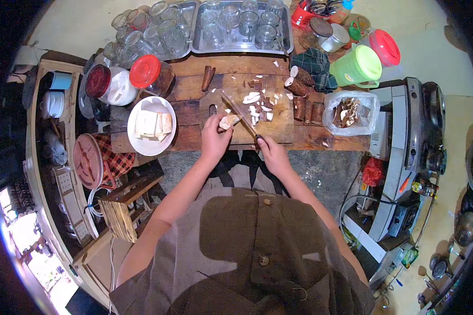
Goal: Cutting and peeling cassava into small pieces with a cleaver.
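My left hand (216,136) grips a pale peeled piece of root, likely cassava (229,121), over the front of a wooden cutting board (276,132). In my right hand (274,155) is the handle of a long knife (238,112), its blade slanting up to the left, right beside the piece. White and brown peel scraps (256,104) lie scattered on the board. To the left, a white bowl (151,147) holds several peeled pieces. Unpeeled brown root pieces (316,113) rest right of the board, and one more (208,78) lies behind it.
A clear plastic bag with peelings (351,132) sits at the table's right. Behind it stand a green pitcher (349,65) and a dark checked cloth (313,65). Trays of glass mugs (242,50) line the back. A red-lidded jar (145,71) is behind the bowl.
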Tool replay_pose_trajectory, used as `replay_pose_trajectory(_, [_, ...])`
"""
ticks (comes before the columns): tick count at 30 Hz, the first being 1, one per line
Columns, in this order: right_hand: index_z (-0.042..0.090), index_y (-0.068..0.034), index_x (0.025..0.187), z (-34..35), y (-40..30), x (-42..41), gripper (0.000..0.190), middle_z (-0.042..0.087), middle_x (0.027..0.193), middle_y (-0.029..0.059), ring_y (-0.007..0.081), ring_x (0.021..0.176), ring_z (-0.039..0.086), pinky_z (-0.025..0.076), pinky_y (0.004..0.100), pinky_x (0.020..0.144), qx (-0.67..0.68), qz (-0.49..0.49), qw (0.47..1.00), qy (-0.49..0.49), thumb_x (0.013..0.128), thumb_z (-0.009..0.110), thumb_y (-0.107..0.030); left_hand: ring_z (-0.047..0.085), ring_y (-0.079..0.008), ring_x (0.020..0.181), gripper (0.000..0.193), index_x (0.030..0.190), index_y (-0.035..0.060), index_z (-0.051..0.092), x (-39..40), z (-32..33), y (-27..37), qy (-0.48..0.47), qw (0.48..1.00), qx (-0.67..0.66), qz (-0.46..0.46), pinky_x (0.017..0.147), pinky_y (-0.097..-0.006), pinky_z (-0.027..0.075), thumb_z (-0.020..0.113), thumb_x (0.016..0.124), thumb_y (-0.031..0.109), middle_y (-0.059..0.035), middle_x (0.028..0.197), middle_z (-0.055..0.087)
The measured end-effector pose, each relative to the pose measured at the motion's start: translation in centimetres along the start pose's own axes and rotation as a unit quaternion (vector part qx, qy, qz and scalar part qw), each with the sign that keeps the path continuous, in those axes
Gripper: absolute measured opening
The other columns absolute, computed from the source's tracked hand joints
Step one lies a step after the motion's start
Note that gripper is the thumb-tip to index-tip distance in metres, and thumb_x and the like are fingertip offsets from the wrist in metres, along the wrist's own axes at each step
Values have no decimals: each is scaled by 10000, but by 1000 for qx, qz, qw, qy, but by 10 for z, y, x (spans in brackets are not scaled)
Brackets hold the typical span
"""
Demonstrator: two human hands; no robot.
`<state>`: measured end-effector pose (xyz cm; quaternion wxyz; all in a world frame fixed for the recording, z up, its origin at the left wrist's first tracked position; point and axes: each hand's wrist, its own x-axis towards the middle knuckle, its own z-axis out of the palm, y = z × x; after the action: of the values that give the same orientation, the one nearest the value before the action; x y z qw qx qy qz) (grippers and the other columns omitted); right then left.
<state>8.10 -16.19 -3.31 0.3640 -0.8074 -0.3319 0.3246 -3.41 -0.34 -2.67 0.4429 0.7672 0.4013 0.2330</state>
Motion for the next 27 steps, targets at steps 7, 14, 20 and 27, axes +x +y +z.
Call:
replay_pose_trajectory(7, [518,-23,840,0,-6,-7,407,577,699,241,436,684,558,422,502,591,-51,9,999,-5,921,418,-409,596,-271,912,345,1010,25,599,0,-1,-7,0,993,75,86,736,-315,505,691,678,31,-160,1029,576])
replay_pose_trajectory(14, [506,-39,853,-5,-17,-5,404,576,676,237,424,668,564,421,508,582,-120,22,992,-34,920,406,-425,603,-256,881,310,965,24,616,-2,-4,0,-27,999,29,25,726,-312,505,698,666,8,-130,986,588])
replay_pose_trajectory(20, [505,-41,869,1,-9,9,406,584,690,235,421,659,572,431,508,578,-137,10,990,-25,916,408,-433,604,-245,868,293,941,15,615,-2,-2,7,-38,999,10,33,716,-307,502,700,661,0,-119,959,593])
replay_pose_trajectory(27, [522,-26,908,9,-5,23,406,586,730,247,425,726,572,438,480,618,-77,47,996,-10,919,414,-417,612,-164,696,241,968,-38,560,-3,2,-3,-22,995,-94,-38,577,-237,507,643,745,3,-102,908,580])
